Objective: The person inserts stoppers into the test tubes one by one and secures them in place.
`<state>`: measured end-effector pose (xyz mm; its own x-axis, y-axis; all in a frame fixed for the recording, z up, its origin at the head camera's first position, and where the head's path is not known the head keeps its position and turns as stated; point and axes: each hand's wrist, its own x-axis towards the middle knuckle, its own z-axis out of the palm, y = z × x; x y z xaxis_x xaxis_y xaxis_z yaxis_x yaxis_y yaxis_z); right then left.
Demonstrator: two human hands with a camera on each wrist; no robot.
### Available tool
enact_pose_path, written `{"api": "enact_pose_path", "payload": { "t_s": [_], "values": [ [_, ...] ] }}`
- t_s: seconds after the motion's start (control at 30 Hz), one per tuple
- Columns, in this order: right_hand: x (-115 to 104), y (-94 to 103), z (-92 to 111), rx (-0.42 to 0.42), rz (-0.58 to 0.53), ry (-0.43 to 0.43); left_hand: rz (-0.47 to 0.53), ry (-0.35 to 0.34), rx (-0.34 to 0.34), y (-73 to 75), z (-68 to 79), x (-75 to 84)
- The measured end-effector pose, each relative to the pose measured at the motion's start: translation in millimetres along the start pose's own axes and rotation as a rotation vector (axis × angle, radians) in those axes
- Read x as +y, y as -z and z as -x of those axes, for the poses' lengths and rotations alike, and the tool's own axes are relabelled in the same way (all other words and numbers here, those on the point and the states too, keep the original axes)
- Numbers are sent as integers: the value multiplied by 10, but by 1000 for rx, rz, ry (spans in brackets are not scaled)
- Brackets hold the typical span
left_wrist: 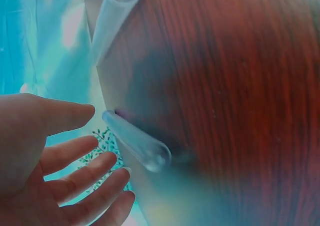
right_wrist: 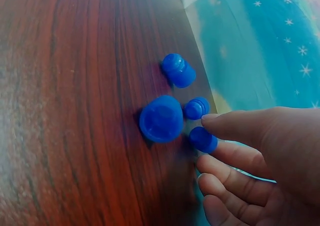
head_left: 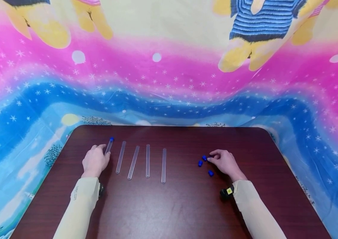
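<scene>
My left hand (head_left: 95,161) lies beside a clear test tube (head_left: 109,146) with a blue stopper (head_left: 111,139) in its far end. In the left wrist view, the thumb and loosely spread fingers (left_wrist: 107,161) stand apart from this tube (left_wrist: 142,146). On the right, my right hand (head_left: 224,162) pinches a small blue stopper (right_wrist: 203,139) between thumb and index finger. Close to those fingertips lie more blue stoppers: one upright-looking (right_wrist: 161,118), one just beyond the thumb (right_wrist: 196,108) and one farther off (right_wrist: 178,70).
Several unstoppered test tubes (head_left: 147,161) lie in a loose row between the hands, pointing away from me. The dark wooden table (head_left: 169,209) ends at a back edge against a printed cloth (head_left: 169,89), which also runs along both sides.
</scene>
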<state>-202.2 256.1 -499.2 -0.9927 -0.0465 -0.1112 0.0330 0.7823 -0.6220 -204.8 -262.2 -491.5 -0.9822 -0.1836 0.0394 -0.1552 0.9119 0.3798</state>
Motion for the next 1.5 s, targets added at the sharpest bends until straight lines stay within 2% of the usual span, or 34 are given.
{"api": "enact_pose_path", "payload": {
  "t_s": [0.37, 0.6, 0.9, 1.33, 1.5],
  "values": [
    [-28, -6, -13, 4, 12, -1, 9, -48, 9, -1, 43, 90],
    [-23, -6, -31, 28, 31, 16, 11, -75, 32, -16, 56, 120],
    [-14, 10, -42, 60, 28, 1, 3, -99, 27, -25, 43, 157],
    [32, 37, 3, 215, -23, 53, -1, -114, -9, -68, 100, 249],
    [40, 24, -2, 231, -73, 71, 0, -127, -19, -106, 124, 272]
  ]
}}
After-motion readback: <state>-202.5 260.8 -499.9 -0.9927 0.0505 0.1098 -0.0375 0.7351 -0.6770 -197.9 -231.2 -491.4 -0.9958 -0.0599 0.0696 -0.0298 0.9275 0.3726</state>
